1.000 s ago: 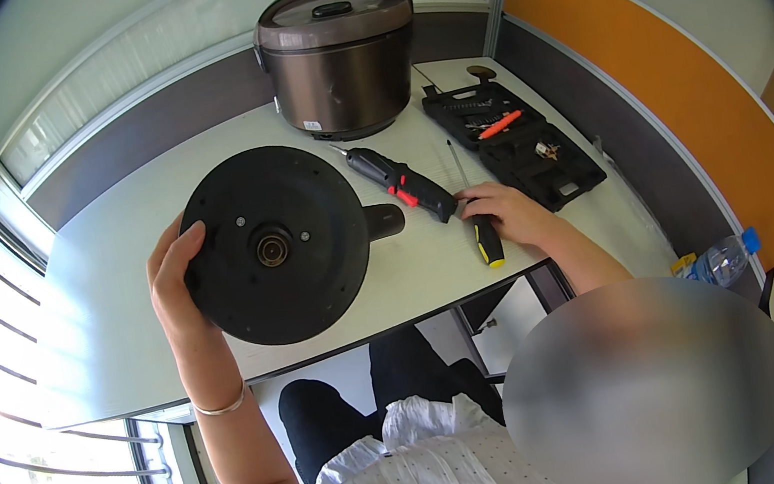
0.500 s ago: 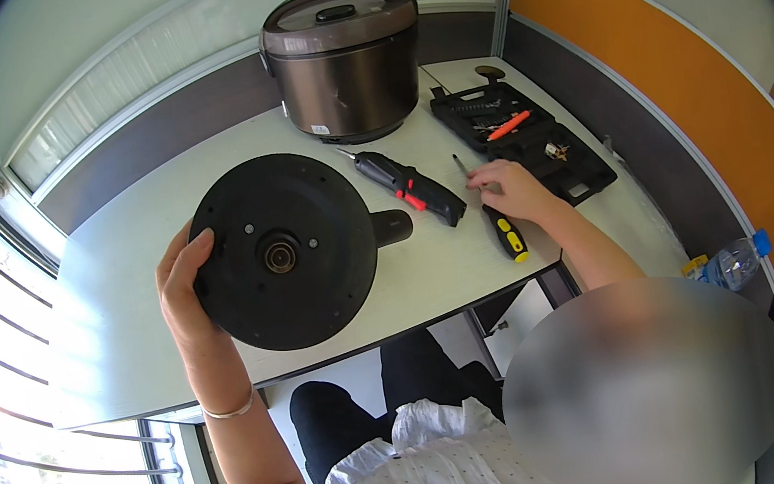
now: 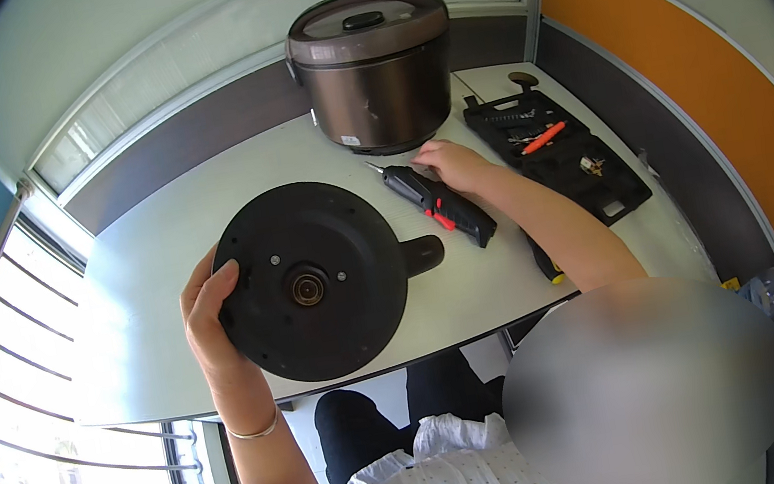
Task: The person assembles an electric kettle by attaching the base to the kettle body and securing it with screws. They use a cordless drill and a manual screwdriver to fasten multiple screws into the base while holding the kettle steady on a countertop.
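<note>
My left hand [image 3: 209, 311] grips the left rim of a black electric kettle [image 3: 356, 237]. Its round underside faces up, with a metal-ringed socket at the centre, two screws beside that, and a handle sticking out to the right. My right hand [image 3: 454, 166] reaches across the table to the front half of a black and red cordless screwdriver [image 3: 448, 210]. The fingers are loosely bent beside the tool, not wrapped round it; whether they touch it is unclear. Under my right forearm lies a screwdriver [image 3: 544, 261] with a black and yellow handle, partly hidden.
A brown rice cooker [image 3: 375, 92] stands at the back of the white table [image 3: 150, 279]. To the right lies an unfolded black tool case [image 3: 563, 148] with bits and an orange tool [image 3: 544, 137]. A plastic bottle [image 3: 769, 288] sits by the orange partition [image 3: 680, 43].
My right hand has moved away from the yellow-handled screwdriver, forward and left to the cordless screwdriver. My left hand still holds the kettle. The whole view has shifted slightly.
</note>
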Demonstrator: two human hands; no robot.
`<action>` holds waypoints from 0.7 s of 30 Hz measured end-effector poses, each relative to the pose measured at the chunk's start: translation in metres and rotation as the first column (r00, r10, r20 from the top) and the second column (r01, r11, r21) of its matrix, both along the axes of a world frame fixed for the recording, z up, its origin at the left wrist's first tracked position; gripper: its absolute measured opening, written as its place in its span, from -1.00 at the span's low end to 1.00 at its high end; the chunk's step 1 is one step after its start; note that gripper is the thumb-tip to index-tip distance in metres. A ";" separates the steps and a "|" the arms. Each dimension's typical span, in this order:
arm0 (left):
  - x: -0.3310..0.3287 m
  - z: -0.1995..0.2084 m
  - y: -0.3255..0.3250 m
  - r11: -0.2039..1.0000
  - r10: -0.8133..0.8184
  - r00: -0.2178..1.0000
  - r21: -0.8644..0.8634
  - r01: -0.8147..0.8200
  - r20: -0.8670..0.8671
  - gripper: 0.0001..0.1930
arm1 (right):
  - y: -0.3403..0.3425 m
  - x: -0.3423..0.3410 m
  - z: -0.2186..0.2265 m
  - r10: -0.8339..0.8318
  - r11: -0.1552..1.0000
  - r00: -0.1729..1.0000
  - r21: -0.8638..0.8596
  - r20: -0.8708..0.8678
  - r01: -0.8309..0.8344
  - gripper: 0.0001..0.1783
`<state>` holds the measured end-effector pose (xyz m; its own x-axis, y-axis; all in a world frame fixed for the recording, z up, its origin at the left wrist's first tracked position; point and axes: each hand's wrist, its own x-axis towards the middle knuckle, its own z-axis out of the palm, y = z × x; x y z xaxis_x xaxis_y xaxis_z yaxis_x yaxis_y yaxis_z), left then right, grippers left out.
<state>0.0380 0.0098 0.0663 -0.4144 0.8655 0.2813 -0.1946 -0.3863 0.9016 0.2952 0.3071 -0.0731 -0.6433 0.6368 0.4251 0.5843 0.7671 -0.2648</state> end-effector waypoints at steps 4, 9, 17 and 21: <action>-0.001 -0.001 0.002 0.999 -0.037 0.999 -0.010 0.037 -0.002 -0.57 | 0.009 -0.007 -0.003 -0.022 0.997 0.997 -0.077 -0.076 0.016 -0.68; 0.004 0.001 0.002 0.999 -0.046 0.999 -0.012 0.046 0.000 -0.54 | 0.005 -0.009 0.007 -0.131 0.958 0.990 -0.249 0.050 0.139 -0.84; 0.010 0.007 0.006 0.998 -0.048 0.999 -0.042 0.048 0.008 -0.50 | 0.014 0.004 0.003 -0.019 0.995 0.999 0.102 0.033 0.016 -0.88; 0.008 0.007 0.005 0.997 -0.063 0.998 -0.042 0.063 0.002 -0.50 | 0.019 0.006 0.002 -0.077 0.996 0.991 0.029 -0.110 0.081 -0.84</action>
<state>0.0456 0.0150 0.0732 -0.3587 0.9010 0.2440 -0.2181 -0.3351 0.9166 0.3015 0.3256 -0.0706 -0.5403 0.6681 0.5115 0.6124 0.7291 -0.3054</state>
